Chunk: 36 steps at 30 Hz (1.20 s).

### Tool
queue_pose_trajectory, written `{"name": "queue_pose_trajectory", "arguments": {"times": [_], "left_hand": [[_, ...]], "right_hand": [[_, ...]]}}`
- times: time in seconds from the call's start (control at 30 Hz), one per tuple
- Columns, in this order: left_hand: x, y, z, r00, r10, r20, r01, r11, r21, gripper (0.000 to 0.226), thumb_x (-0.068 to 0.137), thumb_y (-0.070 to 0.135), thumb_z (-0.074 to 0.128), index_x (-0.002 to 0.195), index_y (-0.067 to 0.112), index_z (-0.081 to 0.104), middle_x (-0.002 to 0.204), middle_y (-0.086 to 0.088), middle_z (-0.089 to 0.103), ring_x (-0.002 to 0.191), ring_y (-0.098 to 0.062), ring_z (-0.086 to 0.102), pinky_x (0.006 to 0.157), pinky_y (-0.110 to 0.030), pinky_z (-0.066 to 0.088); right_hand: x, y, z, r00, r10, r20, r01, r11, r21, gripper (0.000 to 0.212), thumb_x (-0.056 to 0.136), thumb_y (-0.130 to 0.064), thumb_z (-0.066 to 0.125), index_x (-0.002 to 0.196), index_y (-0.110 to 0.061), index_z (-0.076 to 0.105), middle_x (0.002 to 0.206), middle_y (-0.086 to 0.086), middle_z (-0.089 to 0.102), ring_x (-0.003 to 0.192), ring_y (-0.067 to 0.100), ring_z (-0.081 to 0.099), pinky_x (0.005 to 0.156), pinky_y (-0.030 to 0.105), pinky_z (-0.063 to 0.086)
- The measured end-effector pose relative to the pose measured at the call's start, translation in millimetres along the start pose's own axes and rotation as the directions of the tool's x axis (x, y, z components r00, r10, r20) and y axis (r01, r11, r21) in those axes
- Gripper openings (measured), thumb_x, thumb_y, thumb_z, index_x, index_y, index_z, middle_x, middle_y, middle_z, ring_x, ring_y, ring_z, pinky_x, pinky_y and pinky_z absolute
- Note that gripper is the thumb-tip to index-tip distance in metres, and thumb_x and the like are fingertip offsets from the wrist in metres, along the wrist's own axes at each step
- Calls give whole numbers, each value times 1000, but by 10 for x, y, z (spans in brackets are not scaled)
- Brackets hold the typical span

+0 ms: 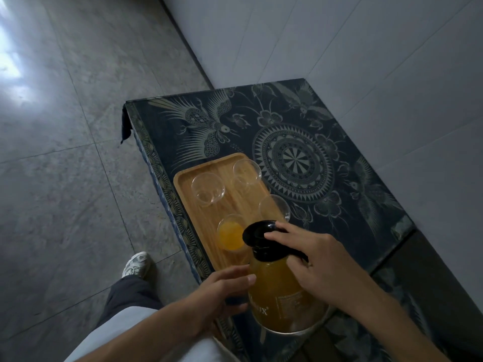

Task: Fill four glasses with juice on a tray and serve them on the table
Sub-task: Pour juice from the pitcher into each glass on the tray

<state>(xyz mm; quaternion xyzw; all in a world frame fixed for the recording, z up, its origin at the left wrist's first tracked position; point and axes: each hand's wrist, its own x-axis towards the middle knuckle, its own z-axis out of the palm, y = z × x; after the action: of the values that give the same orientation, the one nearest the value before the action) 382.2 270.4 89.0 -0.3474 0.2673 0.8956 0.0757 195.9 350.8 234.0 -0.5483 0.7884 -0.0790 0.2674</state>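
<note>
Juice jug (pixel 281 291) stands upright on the counter (pixel 366 142) just beside the near end of the wooden tray (pixel 183 178), its base and handle partly hidden behind my hands. My right hand (pixel 321 267) wraps the neck, fingers (pixel 274 235) closed over the black lid (pixel 258 235). My left hand (pixel 222 291) cups the jug's side, fingers spread against the glass. Four glasses sit on the tray; only the nearest glass (pixel 231 235) holds juice.
</note>
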Motion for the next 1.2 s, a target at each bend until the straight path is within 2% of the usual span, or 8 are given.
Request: {"name": "queue_pose_trajectory", "arguments": {"times": [0.07,0.2,0.37,0.53,0.63,0.83,1.07,1.2], "left_hand": [[-41,44,57,999,31,-6,-31,999,30,74,71,38,92,137,27,60,134,-2,69,125,-22,65,94,-34,59],[-64,122,196,997,80,-8,-78,991,110,77,66,43,90,138,29,63,132,2,72,126,-19,65,96,-35,59],[19,210,355,996,92,-18,-87,979,186,71,77,39,83,142,29,58,135,1,68,128,-20,61,100,-40,57],[179,309,506,997,76,22,-79,972,221,68,84,36,76,147,27,52,140,3,63,131,-18,56,97,-38,55],[292,310,546,997,62,39,-69,974,216,71,83,36,75,149,26,51,141,3,62,132,-17,56,97,-37,55],[464,257,585,998,53,43,-60,979,196,67,89,37,73,151,30,49,141,5,63,131,-14,57,96,-35,55],[623,271,583,998,36,59,-44,989,139,65,81,36,83,140,40,56,145,10,59,131,-14,57,108,-45,51],[700,281,606,995,22,102,-33,993,110,67,79,32,86,139,41,56,144,12,59,129,-15,59,106,-40,53]], "right_hand": [[-63,24,-30,999,-18,-38,19,1000,11,57,92,-13,56,137,-48,59,152,-23,46,132,-2,52,100,5,41],[-198,79,-87,991,-35,-126,39,999,27,58,92,-13,57,136,-50,58,151,-28,46,131,-4,52,106,20,48],[-317,190,-133,981,-13,-196,21,999,39,58,92,-12,58,136,-50,59,147,-32,44,132,-11,43,111,16,41],[-371,337,-198,969,33,-246,-16,997,72,59,91,-9,59,135,-49,61,150,-26,46,130,-8,48,108,19,46],[-360,412,-222,962,61,-265,-42,996,77,60,90,-9,60,134,-49,61,146,-31,45,128,-11,47,108,19,46],[-290,550,-242,967,117,-226,-101,992,79,60,91,-8,60,135,-49,61,144,-32,43,127,-13,43,104,8,41],[-133,614,-338,972,170,-165,-157,984,89,58,91,-9,60,134,-48,62,142,-35,41,120,-14,48,99,12,48],[-29,673,-386,976,183,-122,-174,981,82,57,91,-9,59,134,-46,63,147,-29,46,124,-2,56,100,22,53]]}}
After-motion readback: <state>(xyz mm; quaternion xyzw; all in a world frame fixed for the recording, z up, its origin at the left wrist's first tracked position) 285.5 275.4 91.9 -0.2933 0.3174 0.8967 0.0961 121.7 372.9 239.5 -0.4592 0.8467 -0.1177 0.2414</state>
